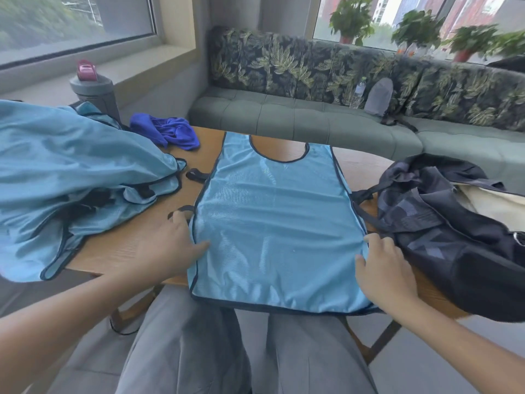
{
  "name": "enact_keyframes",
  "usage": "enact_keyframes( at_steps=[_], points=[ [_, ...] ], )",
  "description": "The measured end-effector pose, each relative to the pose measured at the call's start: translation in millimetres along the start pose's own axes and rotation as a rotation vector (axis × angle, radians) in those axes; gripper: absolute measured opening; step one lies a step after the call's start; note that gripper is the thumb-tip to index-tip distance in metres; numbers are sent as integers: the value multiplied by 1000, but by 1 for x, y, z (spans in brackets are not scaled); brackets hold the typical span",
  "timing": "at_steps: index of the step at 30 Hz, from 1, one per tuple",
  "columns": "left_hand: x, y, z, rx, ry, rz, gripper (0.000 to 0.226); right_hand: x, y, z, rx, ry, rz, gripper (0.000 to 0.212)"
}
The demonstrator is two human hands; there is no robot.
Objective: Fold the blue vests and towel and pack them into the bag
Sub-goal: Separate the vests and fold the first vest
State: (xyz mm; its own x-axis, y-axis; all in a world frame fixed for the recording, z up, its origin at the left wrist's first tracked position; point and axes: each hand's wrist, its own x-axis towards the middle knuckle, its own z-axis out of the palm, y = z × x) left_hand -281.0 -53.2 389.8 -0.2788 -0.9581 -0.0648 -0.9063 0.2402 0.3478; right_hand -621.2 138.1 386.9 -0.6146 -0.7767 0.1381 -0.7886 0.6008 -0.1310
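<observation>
One blue vest (272,223) lies spread flat on the wooden table (119,245), neckline at the far end and hem hanging slightly over the near edge. The left hand (173,245) rests on the vest's left edge, thumb flat on the fabric and fingers over the binding beside a black side strap (184,209); it appears to press rather than grip. The right hand (380,271) lies on the right edge with fingers extended and relaxed, holding nothing.

The step in hand appears to be smoothing the vest before the first fold. To do it well, both palms should sweep outward until the mesh lies without wrinkles, and the side straps should be tucked inward so they do not trail. The fold should then bring edge to edge, binding aligned on binding.

The heap of remaining vests (71,177) sits at the left, the crumpled towel (167,130) at the far left, and the dark bag (460,228) at the right, its mouth open. The slippery fabric is likely to shift; one hand should anchor it while the other folds.
</observation>
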Motion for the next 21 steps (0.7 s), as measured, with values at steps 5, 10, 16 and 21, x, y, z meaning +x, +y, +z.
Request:
enact_keyframes(
  at_steps=[5,10,16,21],
  points=[
    [-11,1,-10,65,-106,-13,44,-11,7,-2,129,-47,49,20],
    [-12,2,-17,-33,-139,-35,41,-15,14,-5,318,10,-69,30],
    [-16,18,-37,-401,-212,-167,29,-13,24,-25,395,133,-69,30],
    [-30,28,-35,-895,-408,-243,22,-11,38,-32,350,154,-52,32]
  ],
)
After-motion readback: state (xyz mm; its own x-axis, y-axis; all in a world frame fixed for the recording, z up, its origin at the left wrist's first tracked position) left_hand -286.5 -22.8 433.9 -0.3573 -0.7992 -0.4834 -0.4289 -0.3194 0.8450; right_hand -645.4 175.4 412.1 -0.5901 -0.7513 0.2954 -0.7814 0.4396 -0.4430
